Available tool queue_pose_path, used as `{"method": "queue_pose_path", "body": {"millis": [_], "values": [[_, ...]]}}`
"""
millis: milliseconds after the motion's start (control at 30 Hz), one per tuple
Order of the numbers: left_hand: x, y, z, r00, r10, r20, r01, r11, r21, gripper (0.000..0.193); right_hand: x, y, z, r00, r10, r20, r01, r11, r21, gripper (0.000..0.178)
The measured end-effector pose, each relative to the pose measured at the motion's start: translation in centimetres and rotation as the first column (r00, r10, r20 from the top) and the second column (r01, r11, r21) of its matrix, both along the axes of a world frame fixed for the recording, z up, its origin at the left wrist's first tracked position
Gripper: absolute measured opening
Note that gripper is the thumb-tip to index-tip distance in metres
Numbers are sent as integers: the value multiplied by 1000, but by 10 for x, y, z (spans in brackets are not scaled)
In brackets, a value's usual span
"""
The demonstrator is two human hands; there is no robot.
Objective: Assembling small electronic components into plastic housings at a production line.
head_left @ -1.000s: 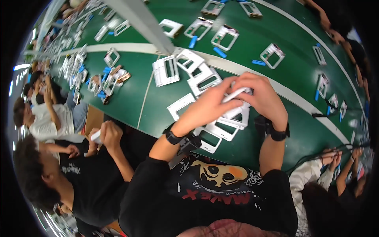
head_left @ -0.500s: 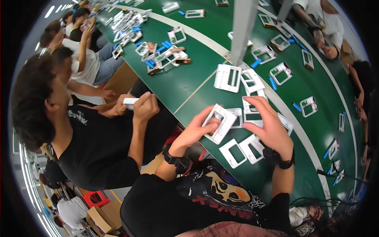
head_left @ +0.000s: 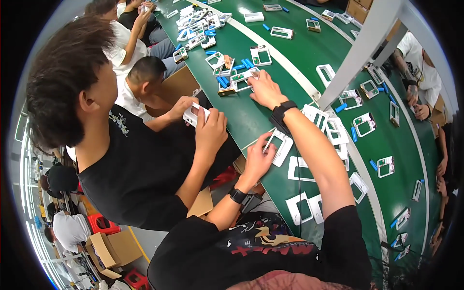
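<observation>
My left hand (head_left: pixel 258 162) grips a white plastic housing frame (head_left: pixel 282 147) with a rectangular window, held just over the near table edge. My right arm stretches across to the far left, where my right hand (head_left: pixel 268 91) has its fingertips on a white housing frame (head_left: pixel 240 77) at the edge of a small pile. Blue cylindrical cells (head_left: pixel 247 63) and a brown-sided frame (head_left: pixel 226 90) lie in that pile. Beneath and beside my right forearm are more white frames, among them a slotted panel (head_left: pixel 314 116) and a frame near the table edge (head_left: pixel 299 209).
A grey metal post (head_left: pixel 355 53) rises from the green table (head_left: pixel 285 60). To my left, a person in black (head_left: pixel 140 169) handles a white device (head_left: pixel 195 115). Several frames with blue cells lie along the far side. A heap of white parts (head_left: pixel 198 24) sits farther left.
My right hand has moved from the nearby white frames to the pile at the far left. My left hand still holds its white frame. The view has shifted leftward.
</observation>
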State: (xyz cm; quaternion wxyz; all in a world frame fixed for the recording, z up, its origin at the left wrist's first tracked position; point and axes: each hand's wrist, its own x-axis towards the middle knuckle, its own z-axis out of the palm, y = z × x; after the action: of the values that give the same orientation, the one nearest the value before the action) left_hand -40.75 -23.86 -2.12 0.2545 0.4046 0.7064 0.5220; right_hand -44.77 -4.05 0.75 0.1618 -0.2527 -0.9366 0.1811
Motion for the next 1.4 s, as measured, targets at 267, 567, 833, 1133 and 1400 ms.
{"method": "queue_pose_path", "body": {"millis": [267,567,833,1133,1400], "values": [[0,7,-8,1000,-21,17,21,1000,2,33,72,4,18,998,-24,61,22,999,32,19],[70,39,-25,990,-51,-134,51,999,2,33,313,-33,50,917,-341,-208,274,916,-293,15],[158,72,5,953,-231,196,247,967,-60,31,515,-61,46,642,-606,-470,304,764,-569,11],[336,129,68,737,-673,65,675,736,-41,39,657,-59,46,415,-623,-663,143,765,-628,10],[428,154,84,435,-791,-429,856,512,-76,46,707,-68,75,328,-564,-758,-63,787,-614,10]]}}
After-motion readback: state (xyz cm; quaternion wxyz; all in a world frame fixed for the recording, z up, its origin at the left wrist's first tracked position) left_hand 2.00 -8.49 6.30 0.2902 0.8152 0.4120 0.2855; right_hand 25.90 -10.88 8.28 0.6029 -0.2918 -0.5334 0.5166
